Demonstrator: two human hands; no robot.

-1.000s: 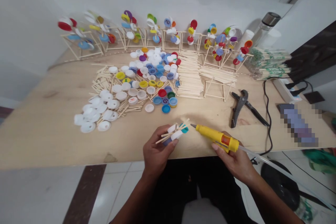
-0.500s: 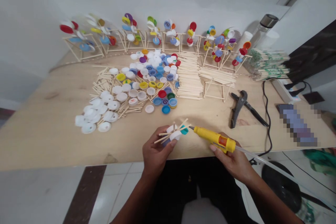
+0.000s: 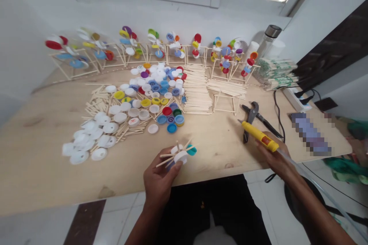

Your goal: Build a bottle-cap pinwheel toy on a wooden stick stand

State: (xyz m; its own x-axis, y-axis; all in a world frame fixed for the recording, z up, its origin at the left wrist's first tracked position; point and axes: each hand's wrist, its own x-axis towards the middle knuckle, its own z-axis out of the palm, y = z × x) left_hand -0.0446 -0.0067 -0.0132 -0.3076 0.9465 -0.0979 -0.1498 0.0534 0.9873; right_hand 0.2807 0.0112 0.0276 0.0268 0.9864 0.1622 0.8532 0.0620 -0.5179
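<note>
My left hand (image 3: 159, 178) is closed round a small cluster of wooden sticks and bottle caps (image 3: 178, 153), held just above the near edge of the wooden table (image 3: 43, 157). My right hand (image 3: 274, 159) grips a yellow glue gun (image 3: 259, 136) with a clear glue stick trailing behind it. The nozzle points up and left, well to the right of the cluster, beside the black pliers (image 3: 250, 116).
A heap of loose bottle caps (image 3: 138, 103) and short sticks lies mid-table, with a stack of sticks (image 3: 197, 90) beside it. Finished cap-and-stick models (image 3: 161, 44) line the back wall. A bottle (image 3: 268, 40), packed sticks (image 3: 277, 72), cables and a power strip sit at the right.
My right hand has swung the glue gun away to the right, off the cluster. The view has tilted up and shifted, and my left hand still holds the cluster.
</note>
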